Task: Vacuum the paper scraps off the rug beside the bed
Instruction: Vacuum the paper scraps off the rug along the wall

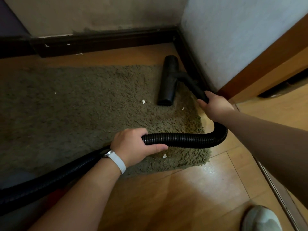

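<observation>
Mid-vacuuming: right hand gripping black rigid wand, left hand wrapped round black ribbed hose, black T-shaped floor nozzle on shaggy olive rug edge; next probably drag nozzle onto nearby white paper scraps.

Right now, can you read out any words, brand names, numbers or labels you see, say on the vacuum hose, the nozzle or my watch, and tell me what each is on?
No text can be read anywhere in this view.
The nozzle, wand and hose: plain black, no brand or label showing.
The watch on the left wrist: face too small and angled to read.
The shoe: no logo visible.
</observation>
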Demonstrator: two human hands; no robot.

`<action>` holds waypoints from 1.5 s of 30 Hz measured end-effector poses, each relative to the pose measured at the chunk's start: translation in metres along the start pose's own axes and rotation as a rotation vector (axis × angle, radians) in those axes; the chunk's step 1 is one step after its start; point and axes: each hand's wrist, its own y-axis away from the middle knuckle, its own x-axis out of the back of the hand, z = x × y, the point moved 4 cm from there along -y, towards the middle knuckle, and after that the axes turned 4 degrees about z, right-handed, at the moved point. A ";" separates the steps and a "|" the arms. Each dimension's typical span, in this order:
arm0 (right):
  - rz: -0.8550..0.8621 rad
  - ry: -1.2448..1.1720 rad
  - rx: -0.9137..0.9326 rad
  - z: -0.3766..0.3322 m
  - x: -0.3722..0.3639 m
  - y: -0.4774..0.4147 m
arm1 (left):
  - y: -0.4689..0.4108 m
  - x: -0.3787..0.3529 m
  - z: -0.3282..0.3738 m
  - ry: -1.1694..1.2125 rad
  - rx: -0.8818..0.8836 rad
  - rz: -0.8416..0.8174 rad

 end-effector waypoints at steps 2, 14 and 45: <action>-0.014 -0.044 -0.041 0.014 -0.004 0.004 | 0.000 -0.001 0.004 -0.007 -0.019 0.002; -0.048 -0.220 -0.074 -0.009 -0.030 -0.003 | 0.009 0.007 -0.012 0.021 0.027 0.001; -0.045 0.011 0.097 -0.031 -0.010 0.008 | 0.024 0.010 -0.005 -0.013 0.013 -0.033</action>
